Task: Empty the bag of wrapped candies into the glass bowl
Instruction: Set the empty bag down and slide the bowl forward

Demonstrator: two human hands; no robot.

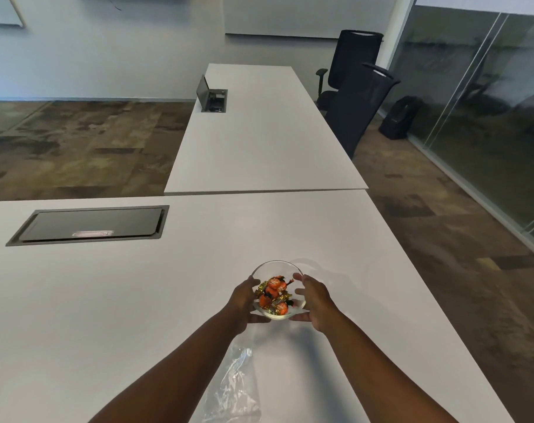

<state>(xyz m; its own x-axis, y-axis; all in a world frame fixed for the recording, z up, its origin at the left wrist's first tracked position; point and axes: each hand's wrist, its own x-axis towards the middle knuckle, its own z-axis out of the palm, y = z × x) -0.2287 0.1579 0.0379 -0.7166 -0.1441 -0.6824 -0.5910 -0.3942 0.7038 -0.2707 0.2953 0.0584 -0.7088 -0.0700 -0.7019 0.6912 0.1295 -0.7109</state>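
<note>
A clear glass bowl [274,267] stands on the white table [107,300], holding several orange and gold wrapped candies [274,296]. My left hand [244,300] cups the bowl's left side and my right hand [316,299] cups its right side, thumbs under the near rim. A crumpled clear plastic bag [233,389] lies flat on the table between my forearms, nearer to me than the bowl, and looks empty.
A closed dark cable hatch [88,224] is set into the table at the left. A second white table [259,132] with an open hatch [213,97] joins at the far side. Two black office chairs [354,96] and a glass wall [473,117] stand to the right.
</note>
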